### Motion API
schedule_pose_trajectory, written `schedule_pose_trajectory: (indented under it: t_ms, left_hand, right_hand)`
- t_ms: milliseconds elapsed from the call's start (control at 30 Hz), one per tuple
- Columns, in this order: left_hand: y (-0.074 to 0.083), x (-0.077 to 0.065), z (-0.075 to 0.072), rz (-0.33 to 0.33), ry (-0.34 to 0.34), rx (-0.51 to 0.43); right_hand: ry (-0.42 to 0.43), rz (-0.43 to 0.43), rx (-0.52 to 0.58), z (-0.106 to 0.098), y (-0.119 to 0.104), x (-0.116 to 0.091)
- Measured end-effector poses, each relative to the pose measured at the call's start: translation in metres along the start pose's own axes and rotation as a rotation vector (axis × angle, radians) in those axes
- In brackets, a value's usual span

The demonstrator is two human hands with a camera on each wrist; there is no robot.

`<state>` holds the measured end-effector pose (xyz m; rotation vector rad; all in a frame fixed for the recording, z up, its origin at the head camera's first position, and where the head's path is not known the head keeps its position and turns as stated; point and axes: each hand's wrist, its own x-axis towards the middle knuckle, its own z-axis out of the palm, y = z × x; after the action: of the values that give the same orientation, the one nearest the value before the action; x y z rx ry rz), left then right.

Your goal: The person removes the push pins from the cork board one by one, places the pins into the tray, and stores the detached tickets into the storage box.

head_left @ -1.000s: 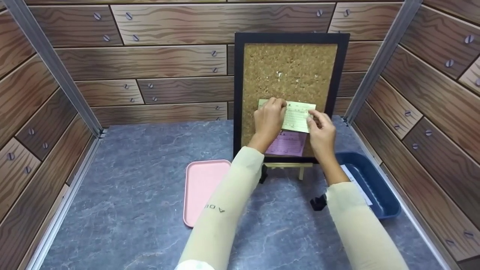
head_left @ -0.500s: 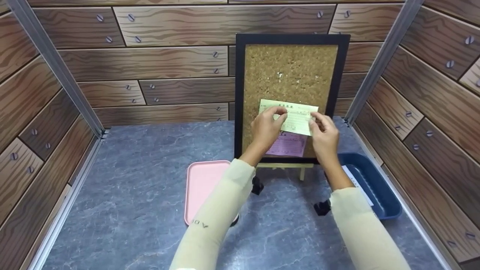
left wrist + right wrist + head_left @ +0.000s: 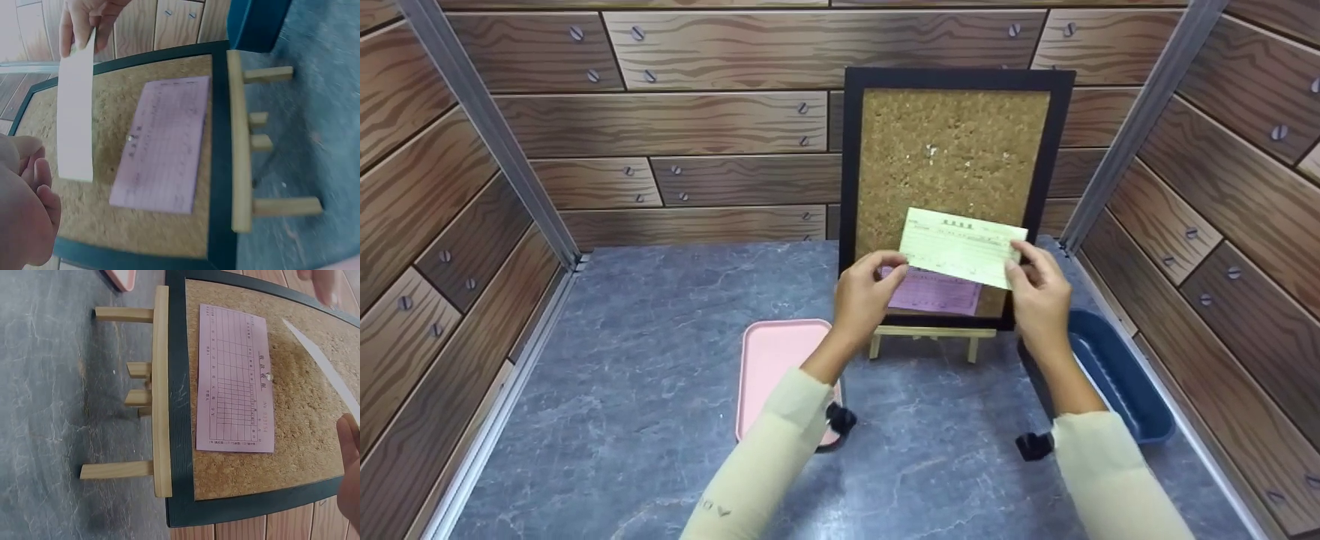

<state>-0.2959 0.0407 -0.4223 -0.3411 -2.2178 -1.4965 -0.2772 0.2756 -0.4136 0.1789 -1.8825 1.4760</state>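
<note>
A pale green receipt slip [image 3: 960,246] is held tilted in front of the corkboard [image 3: 952,150]. My right hand [image 3: 1041,289] pinches its right end between thumb and fingers. Next to the slip's lower left corner is my left hand [image 3: 866,296], fingers curled and thumb close to the index finger; I cannot tell whether something small sits between them. In the left wrist view, those curled fingers [image 3: 42,180] stand apart from the slip. A pinkish purple receipt [image 3: 233,379] is fixed low on the cork by a clear push pin [image 3: 269,377] at its top edge.
The black-framed board leans on a small wooden easel [image 3: 934,331]. A pink tray [image 3: 769,360] lies on the grey marbled table [image 3: 645,390] at the left, partly under my left forearm. A dark blue bin [image 3: 1140,390] stands at the right. Wood-patterned walls surround the table.
The green slip has come away from the cork, moving right and slightly down and tilting in my right hand. My left hand has drawn back from it, down and left.
</note>
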Motion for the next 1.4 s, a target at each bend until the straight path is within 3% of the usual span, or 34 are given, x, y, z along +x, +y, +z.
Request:
schedule_pose_trajectory:
  t_ms: [200, 333, 500, 867, 967, 1167, 1400]
  left_hand:
    - [-0.019, -0.019, -0.022, -0.004, 0.022, -0.044]
    - [-0.032, -0.031, -0.036, -0.025, 0.038, -0.064]
    - [-0.048, -0.046, -0.052, -0.102, 0.039, 0.007]
    - [-0.092, -0.076, -0.079, -0.293, 0.005, 0.087]
    - [-0.103, -0.083, -0.083, -0.321, -0.017, 0.115]
    - [-0.124, -0.095, -0.087, -0.332, -0.053, 0.187]
    - [-0.141, -0.108, -0.091, -0.379, -0.080, 0.275]
  right_hand:
    - [0.036, 0.014, 0.010, -0.016, 0.001, -0.010]
    - [0.070, 0.070, -0.010, -0.026, -0.001, -0.019]
    - [0.112, 0.175, -0.041, -0.045, 0.004, -0.032]
    - [0.260, 0.285, 0.092, -0.093, 0.032, -0.053]
    - [0.288, 0.325, 0.048, -0.104, 0.040, -0.058]
    - [0.307, 0.416, -0.188, -0.126, 0.054, -0.069]
    - [0.362, 0.503, -0.177, -0.151, 0.072, -0.080]
